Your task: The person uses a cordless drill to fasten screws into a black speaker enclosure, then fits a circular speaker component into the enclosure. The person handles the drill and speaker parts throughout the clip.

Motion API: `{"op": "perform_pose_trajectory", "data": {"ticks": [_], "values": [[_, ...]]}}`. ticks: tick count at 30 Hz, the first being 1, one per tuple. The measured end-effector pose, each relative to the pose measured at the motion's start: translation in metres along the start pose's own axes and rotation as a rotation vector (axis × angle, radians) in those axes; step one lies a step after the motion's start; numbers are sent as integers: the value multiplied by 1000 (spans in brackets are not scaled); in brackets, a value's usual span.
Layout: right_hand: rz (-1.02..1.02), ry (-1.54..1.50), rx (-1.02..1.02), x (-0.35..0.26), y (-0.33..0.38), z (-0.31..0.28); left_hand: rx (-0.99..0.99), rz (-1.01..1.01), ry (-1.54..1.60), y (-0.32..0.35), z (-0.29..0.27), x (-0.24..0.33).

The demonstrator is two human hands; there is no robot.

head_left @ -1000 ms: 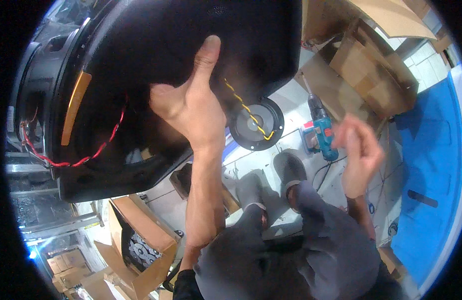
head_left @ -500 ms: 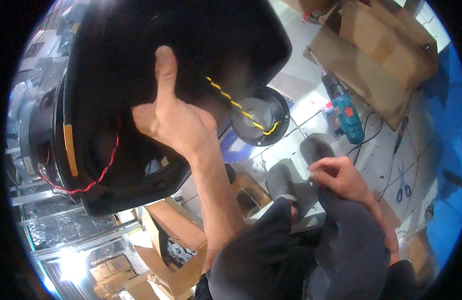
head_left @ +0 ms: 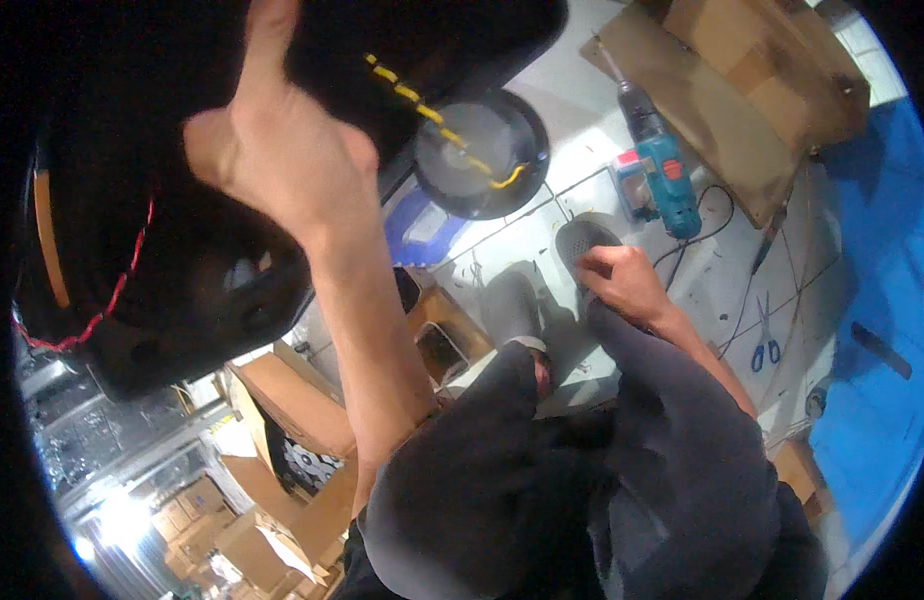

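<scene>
My left hand [head_left: 292, 165] is in front of a large black cabinet [head_left: 412, 35] at the upper left. One digit stretches upward; the others are bent and partly hidden, and whether they press on the cabinet is unclear. A twisted yellow-and-black wire [head_left: 419, 103] runs from the cabinet's dark side to a round black speaker driver [head_left: 452, 165] on the floor. At the left, a red wire [head_left: 117, 295] crosses the cabinet's dark face. My right hand [head_left: 627, 285] hovers over my right knee, thumb and forefinger pinched together. Anything between those fingertips is too small to make out.
A teal cordless drill [head_left: 667, 170] lies beside an open cardboard box [head_left: 742, 120] at the far right. Scissors [head_left: 766, 352] and a thin cable [head_left: 727, 205] are on the tiles. A blue sheet [head_left: 882, 300] borders the right. More cardboard boxes [head_left: 297, 400] stand at lower left.
The whole view has shifted, so the cabinet, driver and drill appear farther left and higher. My left hand remains by the cabinet and my right hand stays pinched above the knee.
</scene>
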State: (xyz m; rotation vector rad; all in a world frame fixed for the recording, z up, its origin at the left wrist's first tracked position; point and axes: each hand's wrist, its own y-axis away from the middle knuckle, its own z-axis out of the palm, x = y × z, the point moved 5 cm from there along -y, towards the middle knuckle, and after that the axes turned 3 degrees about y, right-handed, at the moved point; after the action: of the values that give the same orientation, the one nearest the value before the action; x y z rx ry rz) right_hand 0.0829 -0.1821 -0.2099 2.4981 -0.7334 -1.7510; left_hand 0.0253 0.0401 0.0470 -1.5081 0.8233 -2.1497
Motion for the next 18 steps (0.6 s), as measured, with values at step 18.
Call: {"op": "perform_pose_trajectory", "data": {"ticks": [18], "values": [[-408, 377, 191, 44, -11, 20, 75, -18, -269, -10, -13, 4]]}}
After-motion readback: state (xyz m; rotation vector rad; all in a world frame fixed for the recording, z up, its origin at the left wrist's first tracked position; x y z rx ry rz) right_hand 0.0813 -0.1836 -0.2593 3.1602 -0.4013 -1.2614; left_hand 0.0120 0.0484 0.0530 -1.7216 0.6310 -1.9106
